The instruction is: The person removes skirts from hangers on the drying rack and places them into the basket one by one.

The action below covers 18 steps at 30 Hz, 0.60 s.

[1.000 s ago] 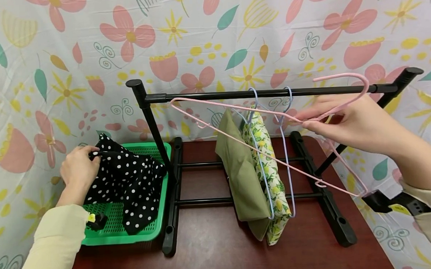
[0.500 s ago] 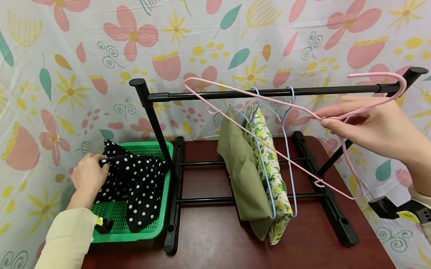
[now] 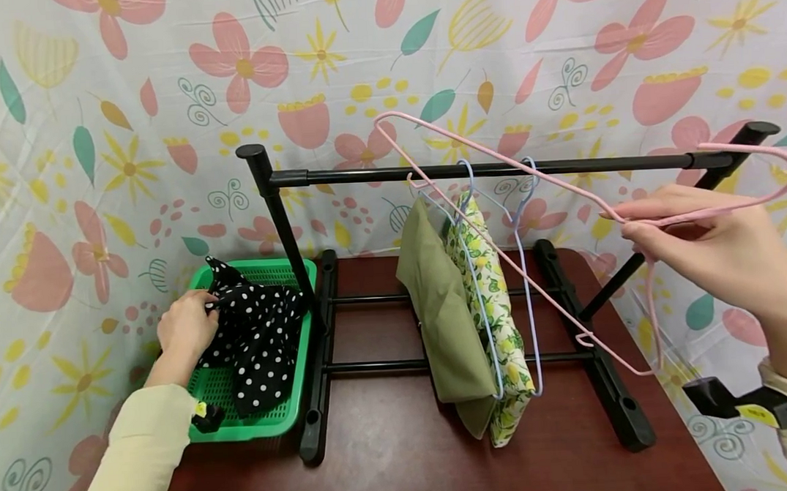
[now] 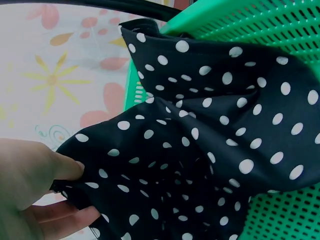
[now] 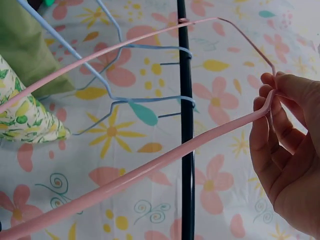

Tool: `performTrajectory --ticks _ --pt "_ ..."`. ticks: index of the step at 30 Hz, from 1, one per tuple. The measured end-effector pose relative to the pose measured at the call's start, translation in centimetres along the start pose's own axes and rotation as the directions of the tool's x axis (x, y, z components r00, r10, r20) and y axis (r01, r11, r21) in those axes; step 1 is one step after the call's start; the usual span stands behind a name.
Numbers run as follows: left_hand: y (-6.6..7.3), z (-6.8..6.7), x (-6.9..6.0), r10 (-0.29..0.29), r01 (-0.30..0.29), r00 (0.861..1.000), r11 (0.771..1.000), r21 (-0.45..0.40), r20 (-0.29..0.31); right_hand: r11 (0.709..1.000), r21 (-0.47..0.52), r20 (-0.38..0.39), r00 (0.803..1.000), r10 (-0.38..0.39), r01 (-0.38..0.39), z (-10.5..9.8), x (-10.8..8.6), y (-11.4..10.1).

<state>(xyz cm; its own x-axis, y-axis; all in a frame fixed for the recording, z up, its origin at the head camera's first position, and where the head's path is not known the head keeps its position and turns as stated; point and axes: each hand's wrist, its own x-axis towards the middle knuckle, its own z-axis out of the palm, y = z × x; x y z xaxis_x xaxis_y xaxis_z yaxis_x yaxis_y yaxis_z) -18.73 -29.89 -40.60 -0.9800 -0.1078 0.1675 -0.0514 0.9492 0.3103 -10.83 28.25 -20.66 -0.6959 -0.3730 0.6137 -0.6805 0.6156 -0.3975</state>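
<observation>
My left hand [image 3: 187,324] pinches an edge of a black cloth with white polka dots [image 3: 262,339], which lies bunched in a green plastic basket [image 3: 289,418]. In the left wrist view, the thumb and fingers grip the fabric's near edge, and the cloth spreads over the basket. On the right, my right hand [image 3: 710,246] pinches a pink clothes hanger [image 3: 495,149] near the base of its hook. That hanger is tilted, with nothing on it, in front of the rack's black bar [image 3: 377,175]. The right wrist view shows thumb and fingertips on the hanger's neck.
Two blue hangers [image 3: 529,283] hang from the bar, bearing an olive-green cloth [image 3: 439,309] and a lemon-print cloth [image 3: 495,307]. The black rack stands on a dark red-brown table [image 3: 383,451], its left post beside the basket. A floral curtain [image 3: 385,55] covers the back.
My left hand has moved right with the gripped cloth edge, over the basket. My right hand has shifted right, and the pink hanger's far end has risen above the bar.
</observation>
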Motion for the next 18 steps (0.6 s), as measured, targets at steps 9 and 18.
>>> performTrajectory --ticks 9,18 --pt "0.5 1.9 -0.3 0.033 -0.033 0.990 0.999 -0.004 0.139 0.998 0.035 -0.123 0.991 0.060 -0.056 0.0 -1.5 0.9" --pt "0.8 4.2 -0.3 0.004 -0.003 0.968 1.000 -0.006 0.250 0.989 0.077 -0.261 0.955 0.142 -0.126 -0.2 -2.9 1.1"
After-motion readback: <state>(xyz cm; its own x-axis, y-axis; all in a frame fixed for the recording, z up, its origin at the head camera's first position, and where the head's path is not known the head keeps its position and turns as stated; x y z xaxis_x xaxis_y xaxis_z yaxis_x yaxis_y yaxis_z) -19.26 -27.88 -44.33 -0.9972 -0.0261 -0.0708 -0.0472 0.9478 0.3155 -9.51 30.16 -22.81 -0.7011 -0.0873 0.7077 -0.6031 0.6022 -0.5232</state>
